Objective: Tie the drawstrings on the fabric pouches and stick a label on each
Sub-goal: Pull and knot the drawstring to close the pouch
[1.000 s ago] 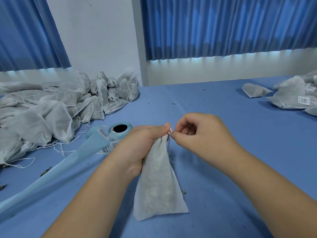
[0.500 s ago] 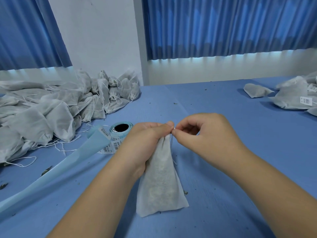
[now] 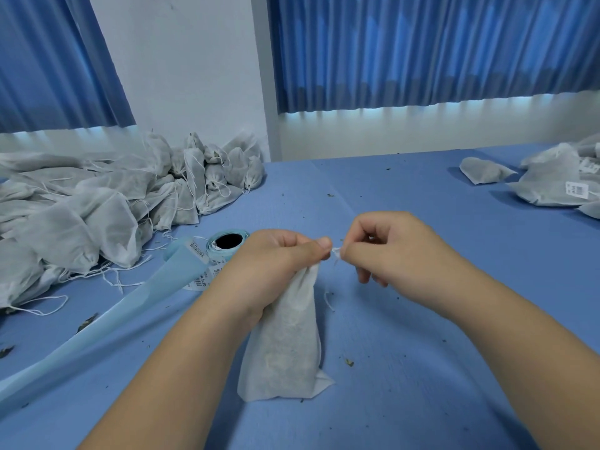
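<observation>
Grips the gathered neck of a white fabric pouch (image 3: 285, 349) with the left hand (image 3: 276, 264), fingers (image 3: 321, 245) curled tight round the cloth, thumb at the top. Pinches the white drawstring (image 3: 336, 253) just beside that thumb with the right hand (image 3: 389, 251), fingertips closed on the string, lower fingers loosely curled. Holds the pouch upright on the blue desk (image 3: 422, 352), base touching the surface, between the two forearms, with a loose end of string dangling beside it.

Just behind the left hand, a roll of labels (image 3: 227, 245) with a pale blue backing strip (image 3: 130, 306) running toward the near left. Further left on the desk, a heap of pouches (image 3: 97, 209) with strings trailing. At the far right, several labelled pouches (image 3: 552, 183), well apart from the hands. Behind all this, blue curtains (image 3: 422, 50).
</observation>
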`<state>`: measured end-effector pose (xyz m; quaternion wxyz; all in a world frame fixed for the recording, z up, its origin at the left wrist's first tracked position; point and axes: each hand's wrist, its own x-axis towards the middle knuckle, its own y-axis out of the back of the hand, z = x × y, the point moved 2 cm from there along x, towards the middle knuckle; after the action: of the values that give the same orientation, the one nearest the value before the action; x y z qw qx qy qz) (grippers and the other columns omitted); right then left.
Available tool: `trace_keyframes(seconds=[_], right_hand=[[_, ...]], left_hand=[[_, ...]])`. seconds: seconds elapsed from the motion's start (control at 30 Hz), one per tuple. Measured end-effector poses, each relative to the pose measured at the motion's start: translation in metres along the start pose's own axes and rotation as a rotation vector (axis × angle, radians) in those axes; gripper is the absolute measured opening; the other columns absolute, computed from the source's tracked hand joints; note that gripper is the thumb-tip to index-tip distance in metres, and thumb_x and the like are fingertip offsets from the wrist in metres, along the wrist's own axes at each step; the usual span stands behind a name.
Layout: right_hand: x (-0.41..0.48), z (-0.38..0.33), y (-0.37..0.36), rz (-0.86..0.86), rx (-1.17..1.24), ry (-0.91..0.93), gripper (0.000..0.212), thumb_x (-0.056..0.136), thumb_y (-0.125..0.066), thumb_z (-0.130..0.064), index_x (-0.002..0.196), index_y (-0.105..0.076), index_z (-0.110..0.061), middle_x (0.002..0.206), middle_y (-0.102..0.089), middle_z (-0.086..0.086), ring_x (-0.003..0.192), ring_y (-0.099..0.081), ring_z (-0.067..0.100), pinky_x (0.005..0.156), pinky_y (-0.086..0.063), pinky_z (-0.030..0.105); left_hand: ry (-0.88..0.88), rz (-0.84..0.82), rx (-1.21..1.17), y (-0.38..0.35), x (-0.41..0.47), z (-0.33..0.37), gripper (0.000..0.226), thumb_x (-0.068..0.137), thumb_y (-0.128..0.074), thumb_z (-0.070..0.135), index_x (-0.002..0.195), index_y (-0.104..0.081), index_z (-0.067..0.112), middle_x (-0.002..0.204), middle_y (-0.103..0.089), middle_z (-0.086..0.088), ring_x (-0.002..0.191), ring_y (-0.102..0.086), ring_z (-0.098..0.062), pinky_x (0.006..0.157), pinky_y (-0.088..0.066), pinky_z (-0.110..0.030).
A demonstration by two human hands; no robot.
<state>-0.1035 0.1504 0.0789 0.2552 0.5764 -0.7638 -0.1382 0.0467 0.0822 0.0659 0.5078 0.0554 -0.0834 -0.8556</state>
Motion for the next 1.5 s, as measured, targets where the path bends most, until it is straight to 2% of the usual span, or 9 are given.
trace_keyframes(seconds=[0.23,0.5,0.67,0.83,1.07,1.2,1.3,1.37,1.5], right_hand=[[0.004,0.002,0.004,0.023,0.607,-0.026,0.022,0.082,-0.066,-0.004,0.063,-0.065,-0.015,0.053,-0.051,0.001,0.048,-0.045,0.013,0.043,-0.034,0.02],[0.002,-0.001,-0.011,-0.181,1.119,-0.109,0.013,0.071,-0.065,-0.01,0.062,-0.056,-0.013,0.058,-0.036,-0.002,0.043,-0.029,0.009,0.04,-0.023,0.019],[0.003,0.001,-0.006,-0.322,1.009,-0.314,0.011,0.065,-0.055,-0.017,0.063,-0.045,-0.015,0.059,-0.022,-0.004,0.042,-0.02,0.009,0.037,-0.017,0.02],[0.003,0.0,-0.012,-0.204,1.136,-0.245,0.019,0.068,-0.063,-0.017,0.068,-0.044,-0.017,0.056,-0.022,-0.006,0.039,-0.021,0.005,0.036,-0.017,0.017],[0.002,0.003,-0.009,-0.383,1.008,-0.331,0.011,0.07,-0.056,-0.018,0.063,-0.047,-0.016,0.058,-0.02,-0.006,0.04,-0.02,0.006,0.035,-0.02,0.017],[0.003,0.006,-0.007,-0.394,1.008,-0.345,0.013,0.068,-0.057,-0.02,0.06,-0.047,-0.017,0.059,-0.021,-0.005,0.043,-0.02,0.008,0.037,-0.021,0.018],[0.004,0.007,-0.004,-0.333,1.029,-0.278,0.023,0.068,-0.063,-0.017,0.063,-0.041,-0.019,0.061,-0.028,-0.004,0.045,-0.028,0.008,0.039,-0.026,0.019],[0.006,0.008,0.0,-0.227,0.994,-0.245,0.022,0.067,-0.064,-0.014,0.064,-0.042,-0.018,0.06,-0.034,-0.003,0.047,-0.034,0.009,0.041,-0.028,0.019],[0.013,0.018,0.01,0.073,0.963,-0.261,0.019,0.082,-0.061,-0.007,0.067,-0.053,-0.015,0.061,-0.047,-0.002,0.048,-0.044,0.01,0.041,-0.031,0.019]], left_hand=[[0.021,-0.018,-0.053,0.001,0.0,0.0,0.025,0.085,-0.071,0.029,0.062,-0.07,0.018,0.048,-0.054,0.008,0.039,-0.046,-0.003,0.041,-0.035,-0.01],[-0.031,0.001,-0.039,-0.001,-0.001,0.003,0.036,0.085,-0.07,0.033,0.049,-0.068,0.026,0.05,-0.051,0.007,0.041,-0.041,-0.004,0.042,-0.035,-0.014],[-0.098,0.167,0.051,0.004,0.006,-0.002,0.033,0.086,-0.072,0.03,0.053,-0.068,0.025,0.049,-0.046,0.008,0.043,-0.037,-0.006,0.043,-0.033,-0.016],[-0.047,0.075,0.093,-0.003,0.005,-0.006,0.03,0.087,-0.071,0.032,0.06,-0.067,0.021,0.051,-0.049,0.009,0.044,-0.041,-0.005,0.045,-0.035,-0.015],[-0.192,0.303,0.232,0.007,0.011,-0.004,0.03,0.087,-0.071,0.033,0.061,-0.062,0.021,0.045,-0.044,0.012,0.038,-0.035,-0.003,0.039,-0.029,-0.015],[-0.236,0.303,0.309,0.001,0.012,-0.007,0.029,0.087,-0.07,0.034,0.063,-0.061,0.021,0.039,-0.044,0.016,0.037,-0.04,-0.001,0.038,-0.029,-0.012],[-0.242,0.229,0.302,0.0,0.013,-0.01,0.024,0.087,-0.069,0.037,0.068,-0.064,0.023,0.047,-0.049,0.018,0.041,-0.04,0.001,0.042,-0.03,-0.011],[-0.218,0.131,0.265,0.001,0.012,-0.012,0.013,0.085,-0.072,0.041,0.083,-0.066,0.029,0.067,-0.06,0.017,0.051,-0.048,0.001,0.049,-0.035,-0.01],[-0.125,-0.041,0.31,0.004,0.01,-0.017,0.04,0.074,-0.075,0.059,0.108,-0.059,0.046,0.097,-0.064,0.02,0.076,-0.061,0.009,0.069,-0.042,-0.015]])
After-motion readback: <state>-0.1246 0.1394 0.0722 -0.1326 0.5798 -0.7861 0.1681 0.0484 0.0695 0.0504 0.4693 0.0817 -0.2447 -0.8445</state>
